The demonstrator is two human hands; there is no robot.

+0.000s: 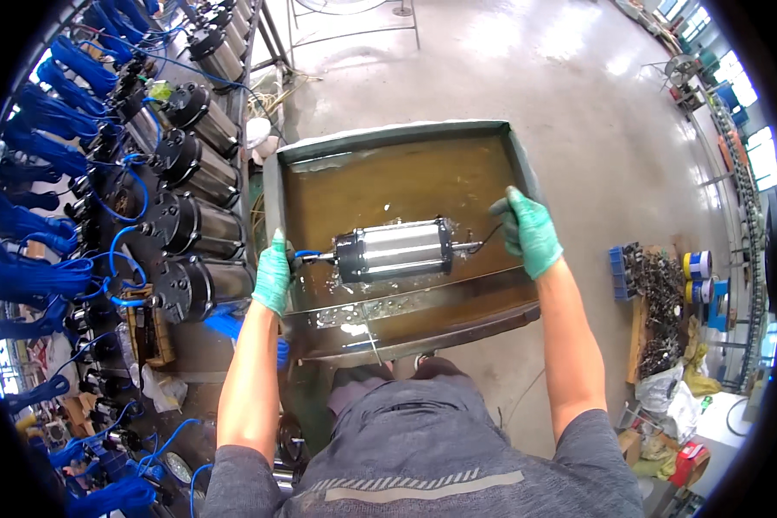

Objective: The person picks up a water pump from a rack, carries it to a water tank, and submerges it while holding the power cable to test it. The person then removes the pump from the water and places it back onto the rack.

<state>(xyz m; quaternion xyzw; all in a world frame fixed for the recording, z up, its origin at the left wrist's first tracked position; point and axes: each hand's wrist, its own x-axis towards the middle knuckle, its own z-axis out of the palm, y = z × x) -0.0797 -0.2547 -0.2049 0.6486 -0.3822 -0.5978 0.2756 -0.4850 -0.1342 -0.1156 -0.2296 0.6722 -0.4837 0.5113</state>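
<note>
A silver cylinder (394, 250) with black end caps, like a motor, lies level over the tank (272, 198) of brown water, at or partly in the surface. Green gloves cover both my hands. My left hand (274, 274) is closed at its left end, by a short rod and a blue tube (305, 254); the exact grip is hidden. A thin dark rod or cable (490, 235) runs from the shaft at the cylinder's right end up to my right hand (531, 231), which is closed on it with the thumb up.
A perforated metal strip (380, 309) crosses the tank's near side. Left of it, similar cylinders (200, 229) stand in rows beside coiled blue tubes (39, 272). At the right, a pile of dark metal parts (659, 302) lies near a blue crate (619, 274).
</note>
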